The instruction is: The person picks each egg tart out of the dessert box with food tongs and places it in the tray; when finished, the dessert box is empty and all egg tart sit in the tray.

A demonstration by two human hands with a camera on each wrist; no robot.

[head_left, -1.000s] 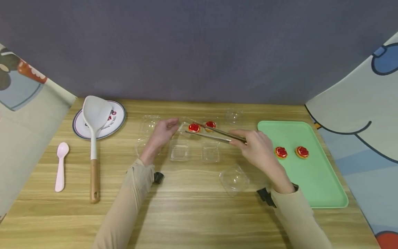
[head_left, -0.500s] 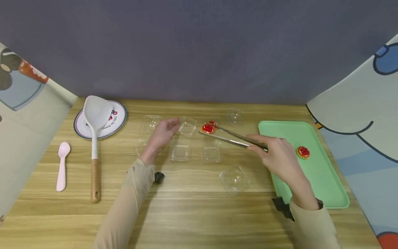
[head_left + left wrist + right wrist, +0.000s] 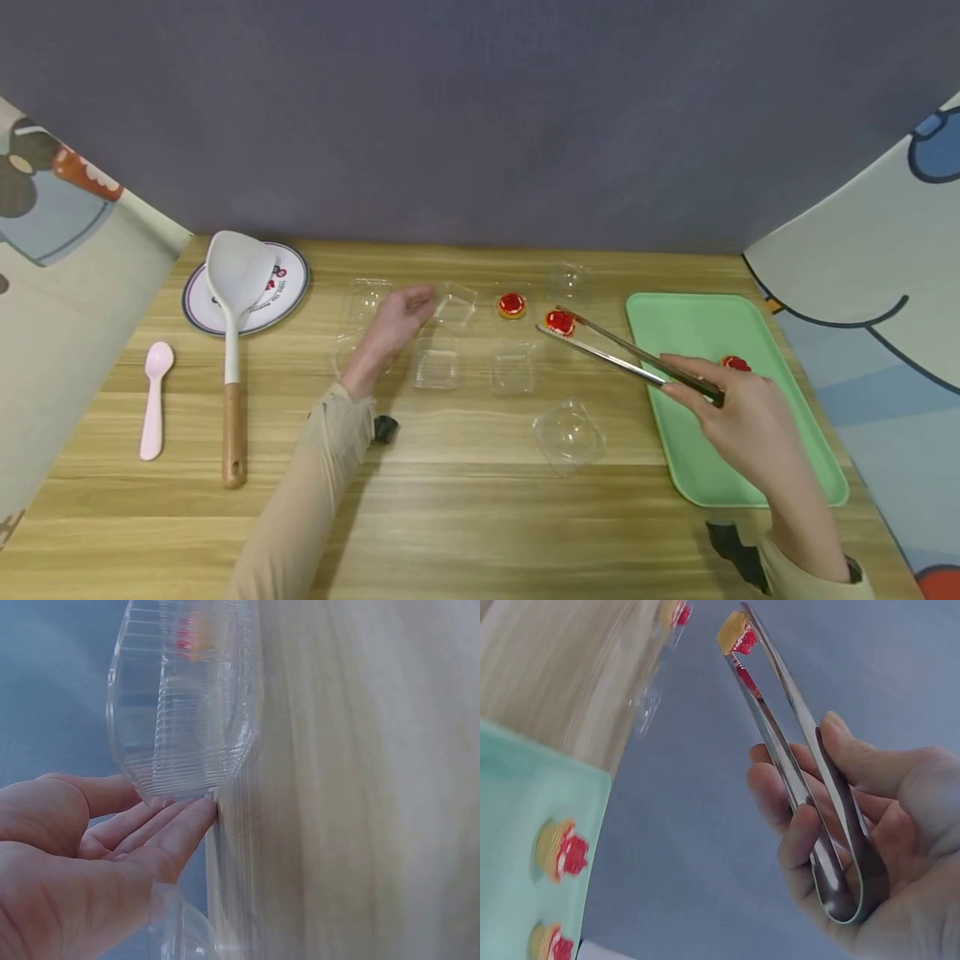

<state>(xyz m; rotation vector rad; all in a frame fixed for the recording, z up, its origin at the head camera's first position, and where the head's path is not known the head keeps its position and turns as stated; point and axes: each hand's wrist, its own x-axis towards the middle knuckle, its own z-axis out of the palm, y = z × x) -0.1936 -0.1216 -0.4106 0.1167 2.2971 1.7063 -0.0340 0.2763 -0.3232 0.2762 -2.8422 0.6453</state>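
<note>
In the head view my right hand point(image 3: 753, 421) grips metal tongs point(image 3: 630, 360). Their tips hold a small tart point(image 3: 561, 322) with red topping above the table, right of the clear boxes; the right wrist view shows that tart point(image 3: 737, 634) between the tips. My left hand point(image 3: 396, 325) lies beside a clear plastic box point(image 3: 455, 306). In the left wrist view its straight fingers touch the end of that box point(image 3: 184, 742). Another red-topped tart point(image 3: 512, 306) sits in the neighbouring clear box. Two tarts lie on the green tray point(image 3: 712, 475); my right hand mostly hides one in the head view.
Several more clear containers point(image 3: 512, 369) stand around, and a clear lid point(image 3: 570, 437) lies in front. On the left are a white turner point(image 3: 238, 275) with a wooden handle, a plate point(image 3: 288, 304) under it, and a pink spoon point(image 3: 153, 408). A grey wall point(image 3: 480, 125) rises behind.
My right hand has moved right and toward me, carrying the tart in the tongs from over the left box, past the tart in the neighbouring box. The left hand stays in place.
</note>
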